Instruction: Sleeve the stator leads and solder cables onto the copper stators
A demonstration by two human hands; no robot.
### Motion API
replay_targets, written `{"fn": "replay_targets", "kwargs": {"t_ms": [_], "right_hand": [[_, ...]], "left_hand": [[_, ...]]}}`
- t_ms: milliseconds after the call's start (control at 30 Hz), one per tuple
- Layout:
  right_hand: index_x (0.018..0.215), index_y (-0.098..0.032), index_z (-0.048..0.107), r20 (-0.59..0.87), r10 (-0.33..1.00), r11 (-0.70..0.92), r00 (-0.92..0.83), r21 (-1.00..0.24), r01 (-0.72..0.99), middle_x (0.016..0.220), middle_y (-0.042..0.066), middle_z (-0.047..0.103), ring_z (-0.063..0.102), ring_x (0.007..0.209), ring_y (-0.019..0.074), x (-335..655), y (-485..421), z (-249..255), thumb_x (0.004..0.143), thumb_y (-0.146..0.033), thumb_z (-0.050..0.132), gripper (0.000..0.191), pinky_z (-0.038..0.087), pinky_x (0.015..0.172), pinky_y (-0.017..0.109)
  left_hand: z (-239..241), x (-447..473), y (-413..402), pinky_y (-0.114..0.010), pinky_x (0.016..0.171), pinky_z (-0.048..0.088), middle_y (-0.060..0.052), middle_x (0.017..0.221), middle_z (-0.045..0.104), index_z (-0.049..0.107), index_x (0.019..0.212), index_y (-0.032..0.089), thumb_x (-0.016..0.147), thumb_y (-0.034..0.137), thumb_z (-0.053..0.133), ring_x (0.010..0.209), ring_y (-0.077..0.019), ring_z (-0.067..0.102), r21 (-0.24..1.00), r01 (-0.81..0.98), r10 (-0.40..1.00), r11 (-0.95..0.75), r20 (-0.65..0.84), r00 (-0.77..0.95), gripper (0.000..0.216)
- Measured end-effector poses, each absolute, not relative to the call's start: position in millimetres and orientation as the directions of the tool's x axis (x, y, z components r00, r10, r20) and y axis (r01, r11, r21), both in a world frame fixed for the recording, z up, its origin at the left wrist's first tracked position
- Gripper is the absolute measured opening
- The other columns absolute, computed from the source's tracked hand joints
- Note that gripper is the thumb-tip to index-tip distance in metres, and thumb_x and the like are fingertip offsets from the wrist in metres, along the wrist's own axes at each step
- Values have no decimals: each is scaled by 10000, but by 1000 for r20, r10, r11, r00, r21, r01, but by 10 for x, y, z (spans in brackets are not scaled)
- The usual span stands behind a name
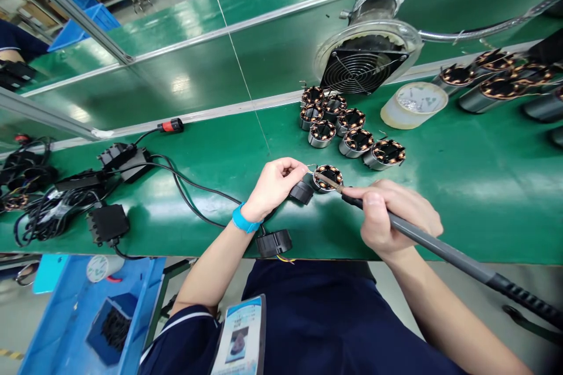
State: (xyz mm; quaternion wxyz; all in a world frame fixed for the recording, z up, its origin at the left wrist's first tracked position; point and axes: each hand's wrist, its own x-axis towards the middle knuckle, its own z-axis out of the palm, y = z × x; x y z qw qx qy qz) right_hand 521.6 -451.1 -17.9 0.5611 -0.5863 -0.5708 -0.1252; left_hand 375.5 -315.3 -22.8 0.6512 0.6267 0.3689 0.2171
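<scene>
My right hand (398, 214) is closed round the grey handle of a soldering iron (422, 239). The iron's brownish tip reaches over a motor stator (326, 179) with copper windings, at the near side of a group of such stators. To the left of that stator, my left hand (278, 183) is closed in a pinch, with a thin wire (310, 171) at its fingertips. Below those fingers sits a black round part (301, 192). Closer to the bench edge lies a black ribbed cap (274, 242) with coloured wires coming out.
Several stators (350, 121) stand beyond my hands, more (501, 88) at the far right. A white tub (413, 104) and a fume-extractor fan (363, 67) are behind. Black cables and boxes (109, 222) cover the bench's left. A blue tray (57, 328) stands below left.
</scene>
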Motion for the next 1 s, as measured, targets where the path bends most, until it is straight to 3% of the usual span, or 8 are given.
{"fn": "replay_targets", "kwargs": {"t_ms": [300, 1000], "right_hand": [[860, -216, 734, 801, 518, 270, 300, -485, 831, 680, -18, 721, 596, 499, 140, 5220, -4478, -193, 961, -122, 546, 233, 445, 496, 307], [864, -204, 720, 814, 496, 259, 302, -471, 843, 646, -21, 695, 581, 503, 127, 5195, -4489, -199, 963, -114, 539, 226, 429, 507, 295]], "left_hand": [[-202, 3759, -3169, -270, 720, 438, -36, 795, 683, 714, 862, 133, 873, 430, 710, 730, -129, 576, 979, 170, 752, 109, -193, 630, 297], [-211, 3755, -3165, -264, 705, 416, -40, 798, 682, 721, 866, 132, 869, 431, 707, 735, -129, 566, 979, 166, 752, 120, -199, 628, 300]]}}
